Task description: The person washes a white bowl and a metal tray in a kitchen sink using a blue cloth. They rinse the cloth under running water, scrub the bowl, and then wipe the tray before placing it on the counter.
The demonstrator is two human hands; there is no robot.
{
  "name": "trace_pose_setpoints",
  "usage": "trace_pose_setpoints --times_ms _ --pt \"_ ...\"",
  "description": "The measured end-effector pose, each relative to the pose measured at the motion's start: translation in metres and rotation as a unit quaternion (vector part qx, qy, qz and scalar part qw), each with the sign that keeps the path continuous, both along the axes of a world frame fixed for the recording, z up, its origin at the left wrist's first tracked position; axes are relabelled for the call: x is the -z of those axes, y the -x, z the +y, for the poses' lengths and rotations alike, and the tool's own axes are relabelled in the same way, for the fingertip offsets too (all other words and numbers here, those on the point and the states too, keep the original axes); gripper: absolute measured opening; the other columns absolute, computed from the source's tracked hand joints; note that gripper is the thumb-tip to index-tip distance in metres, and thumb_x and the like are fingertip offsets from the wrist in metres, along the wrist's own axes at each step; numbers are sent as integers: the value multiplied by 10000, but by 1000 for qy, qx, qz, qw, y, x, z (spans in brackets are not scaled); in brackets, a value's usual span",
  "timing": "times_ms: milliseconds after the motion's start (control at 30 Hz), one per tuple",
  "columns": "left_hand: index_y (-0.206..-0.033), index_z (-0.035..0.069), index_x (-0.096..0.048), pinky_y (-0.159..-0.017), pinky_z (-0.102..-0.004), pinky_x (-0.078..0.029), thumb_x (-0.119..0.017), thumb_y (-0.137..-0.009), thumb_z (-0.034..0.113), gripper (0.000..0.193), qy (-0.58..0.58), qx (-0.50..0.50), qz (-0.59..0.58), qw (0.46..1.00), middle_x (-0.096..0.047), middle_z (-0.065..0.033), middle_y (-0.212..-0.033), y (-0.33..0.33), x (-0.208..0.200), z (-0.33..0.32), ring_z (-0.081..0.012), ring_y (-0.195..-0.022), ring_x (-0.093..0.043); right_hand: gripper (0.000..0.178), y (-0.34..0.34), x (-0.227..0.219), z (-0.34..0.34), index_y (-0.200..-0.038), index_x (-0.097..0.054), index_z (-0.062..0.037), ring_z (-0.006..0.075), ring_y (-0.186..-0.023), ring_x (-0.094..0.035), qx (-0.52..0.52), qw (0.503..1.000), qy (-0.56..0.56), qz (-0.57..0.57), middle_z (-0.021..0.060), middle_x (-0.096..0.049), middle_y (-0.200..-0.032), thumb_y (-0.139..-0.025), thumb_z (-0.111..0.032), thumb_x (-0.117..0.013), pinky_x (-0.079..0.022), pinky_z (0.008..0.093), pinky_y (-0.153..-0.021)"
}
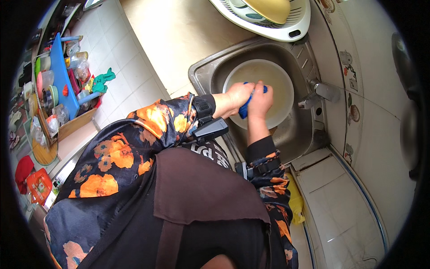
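Both my hands are closed around a wadded blue cloth [244, 110], over a round white basin [286, 99] that stands in the steel sink [299, 139]. My left hand [238, 95] grips the cloth from the left side. Right beside it, my right hand [260, 102] is wrapped round the other part, and a bit of blue shows past its fingers. Cloudy water appears to lie in the basin. Most of the cloth is hidden inside my fists.
A faucet [323, 92] juts over the sink from the right. Beyond the sink, a white draining basket [286, 33] holds a yellow bowl [273, 10] on the counter [179, 40]. A cluttered blue table [62, 76] stands at left; a yellow bag [295, 199] lies below right.
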State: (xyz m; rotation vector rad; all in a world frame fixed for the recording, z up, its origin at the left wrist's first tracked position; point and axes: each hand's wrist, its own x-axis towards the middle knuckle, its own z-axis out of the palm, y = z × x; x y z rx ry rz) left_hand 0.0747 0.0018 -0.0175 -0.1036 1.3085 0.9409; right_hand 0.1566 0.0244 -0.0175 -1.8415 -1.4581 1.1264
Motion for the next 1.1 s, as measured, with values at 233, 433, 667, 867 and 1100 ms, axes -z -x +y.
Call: trace_pose_setpoints --times_ms 233,433,667,867,1100 --pt "-989 62 -656 -673 -382 -499 -538 -926 388 353 62 104 67 990 -641 -100 -826 12 -4 1 -228 -747 -617 299 8 -5 -5 -811 -589 22 380 -724 -595 -36 998 -49 10 220 -624 -768 -905 -260 -615 -474 449 -700" --pt "-1001 54 -647 -731 -352 -555 -621 -923 274 234 -41 -44 -148 987 -647 -66 -867 32 -15 22 -213 -779 -658 370 -54 48 6 -1150 -608 -27 265 -979 -651 102 861 297 400 117 -646 -1132 -942 -329 -559 -536 428 -801" --pt "-1160 90 -589 -864 -441 -530 -609 -939 387 371 -57 30 -123 990 -637 -78 -1108 48 -1 14 -223 -1010 -634 255 -63 -2 9 -1086 -586 -79 186 -907 -615 -30 894 232 383 65 -613 -1056 -834 -38 -600 -554 335 -742" --pt "-1180 101 -594 -847 -371 -543 -625 -922 490 468 -18 27 -277 960 -643 -83 -1090 30 31 8 -186 -952 -639 223 -16 -30 -21 -917 -579 -87 185 -867 -588 -163 968 -92 167 52 -600 -910 -737 -6 -684 -483 309 -810" --pt "-1004 31 -686 -768 -398 -498 -521 -929 306 330 39 77 65 994 -687 -155 -973 -9 -22 15 -231 -851 -637 231 -20 6 15 -983 -599 14 359 -891 -635 49 997 -62 -26 213 -661 -962 -800 -126 -615 -497 431 -820"
